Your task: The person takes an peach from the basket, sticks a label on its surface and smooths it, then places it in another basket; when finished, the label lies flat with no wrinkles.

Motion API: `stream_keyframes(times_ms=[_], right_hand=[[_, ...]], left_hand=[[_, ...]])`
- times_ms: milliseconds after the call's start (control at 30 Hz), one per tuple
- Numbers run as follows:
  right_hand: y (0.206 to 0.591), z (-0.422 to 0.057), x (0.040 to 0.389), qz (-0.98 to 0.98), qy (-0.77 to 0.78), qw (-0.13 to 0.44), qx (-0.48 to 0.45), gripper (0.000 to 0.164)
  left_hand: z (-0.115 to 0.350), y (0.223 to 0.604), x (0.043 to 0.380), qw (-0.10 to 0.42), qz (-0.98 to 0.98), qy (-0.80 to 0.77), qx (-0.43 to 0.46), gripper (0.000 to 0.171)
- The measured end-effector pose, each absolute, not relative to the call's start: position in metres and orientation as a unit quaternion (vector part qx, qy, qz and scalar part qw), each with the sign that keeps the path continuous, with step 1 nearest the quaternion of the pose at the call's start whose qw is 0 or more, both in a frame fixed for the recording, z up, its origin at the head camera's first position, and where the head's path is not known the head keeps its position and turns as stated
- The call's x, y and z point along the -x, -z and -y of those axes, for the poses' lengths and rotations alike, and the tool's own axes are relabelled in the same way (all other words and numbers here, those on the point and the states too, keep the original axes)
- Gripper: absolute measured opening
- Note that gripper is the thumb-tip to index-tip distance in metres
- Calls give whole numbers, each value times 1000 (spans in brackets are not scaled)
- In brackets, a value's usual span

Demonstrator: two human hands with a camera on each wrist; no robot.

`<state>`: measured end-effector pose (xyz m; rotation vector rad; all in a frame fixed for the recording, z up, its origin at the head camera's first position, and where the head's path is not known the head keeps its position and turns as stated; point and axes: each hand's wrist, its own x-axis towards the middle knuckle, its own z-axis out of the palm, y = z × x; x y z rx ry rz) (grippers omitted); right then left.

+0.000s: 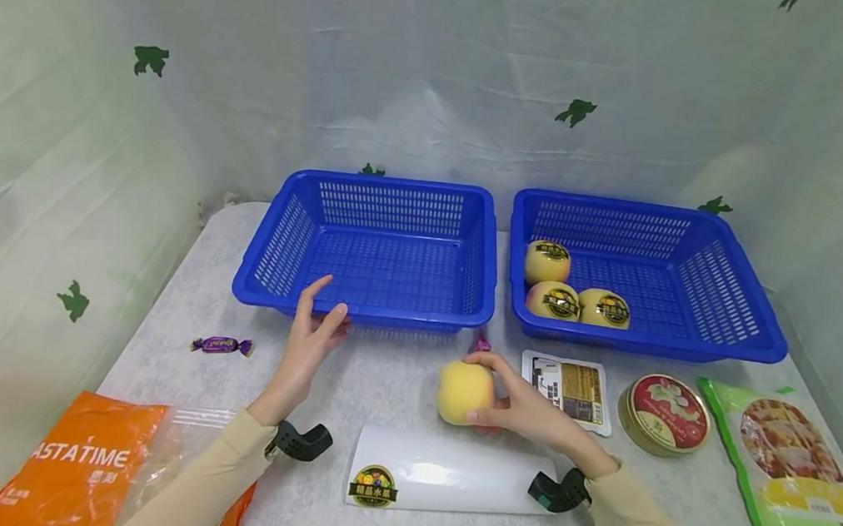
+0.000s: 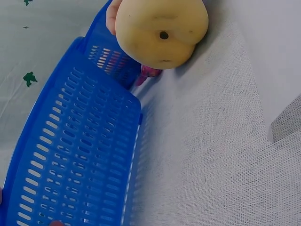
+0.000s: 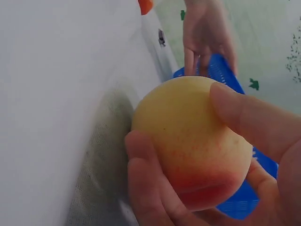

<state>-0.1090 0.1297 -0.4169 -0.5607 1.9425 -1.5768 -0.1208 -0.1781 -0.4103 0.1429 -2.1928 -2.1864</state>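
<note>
My right hand (image 1: 529, 408) grips a yellow peach (image 1: 464, 392) with a red blush, thumb on one side and fingers on the other. The right wrist view shows the peach (image 3: 193, 141) close up. My left hand (image 1: 309, 345) is at the front rim of the left blue basket (image 1: 488, 290), fingers loosely extended and nothing visibly pinched. Whether it touches the rim I cannot tell. Nothing lies in that basket. Several peaches with black-and-gold stickers, one of them a peach (image 1: 604, 309), sit in the left part of the right blue basket (image 1: 745, 351).
A glossy white sheet (image 1: 456, 475) with one sticker lies in front. Purple-wrapped candy (image 1: 222, 346) is at left, above an orange bag (image 1: 83, 467). A pink candy (image 1: 481, 346), flat packet (image 1: 583, 390), round tin (image 1: 664, 414) and green food bag (image 1: 796, 488) lie towards the right.
</note>
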Motion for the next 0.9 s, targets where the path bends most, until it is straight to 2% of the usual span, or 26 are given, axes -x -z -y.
stream_keyframes(times_ms=[167,333,500,600,667,733,900], right_hand=[[426,-133,110,-762,546,245,245,66],[425,-138,108,-780,523,223,262,64],[411,-138,101,-781,533,190,262,55],[404,-131,95,-784,526,155,290,45],[402,-123,90,-783,513,143,321,37],[401,-113,85,-778,500,154,349,30],[409,-89,71,-763,456,226,399,21]], left_hand=[[180,407,118,4,706,708,-29,57],[183,403,108,-42,735,674,51,60],[184,401,93,-111,794,565,196,39],[179,406,86,-167,816,480,276,25],[173,410,82,-196,824,431,310,22],[167,415,80,-211,832,394,328,21],[157,427,77,-213,854,331,341,22]])
